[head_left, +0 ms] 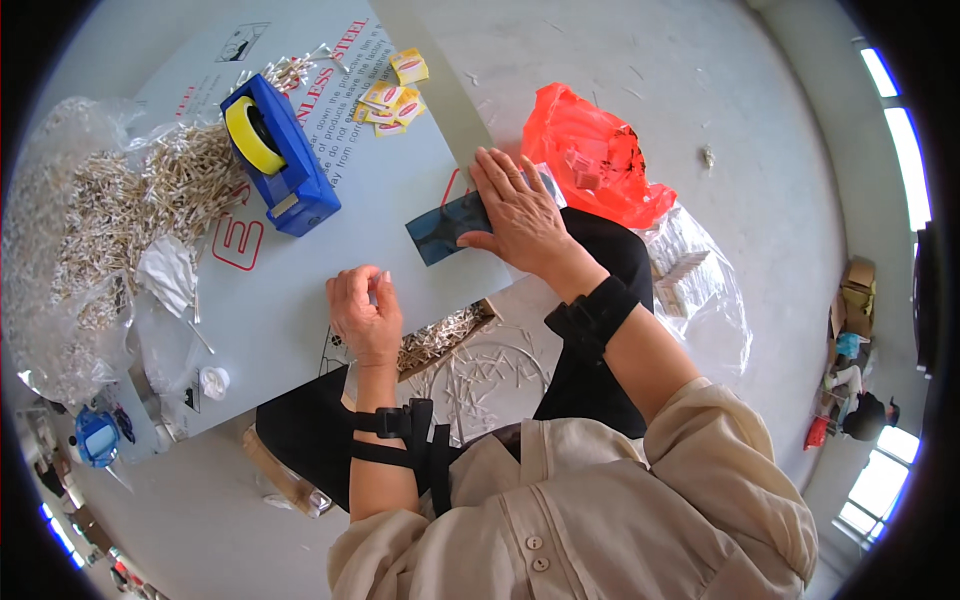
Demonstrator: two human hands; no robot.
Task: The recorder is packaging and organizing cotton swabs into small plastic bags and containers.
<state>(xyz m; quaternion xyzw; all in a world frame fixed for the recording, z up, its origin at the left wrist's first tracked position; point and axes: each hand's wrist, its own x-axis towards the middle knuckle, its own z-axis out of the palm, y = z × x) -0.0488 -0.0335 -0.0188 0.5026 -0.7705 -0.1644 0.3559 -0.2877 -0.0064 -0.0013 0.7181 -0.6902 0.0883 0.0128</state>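
Note:
My right hand [520, 210] lies flat with its fingers stretched out, over one end of a dark blue, shiny flat piece [447, 230] at the right edge of the table. The piece looks like film or a flat pouch; its covered end is hidden. Some clear and white plastic [551, 187] shows beside that hand's fingers. My left hand [365, 312] is at the table's near edge with its fingers curled in and the thumb close to them. Whether something small is between them I cannot make out.
A blue tape dispenser [290, 165] with yellow tape stands on the grey table [300, 340]. Cotton swabs [130, 210] are heaped in clear plastic at left. Small yellow packets [392, 105] lie at the far edge. A red plastic bag [590, 150] and wrapped white packs [690, 270] are at right.

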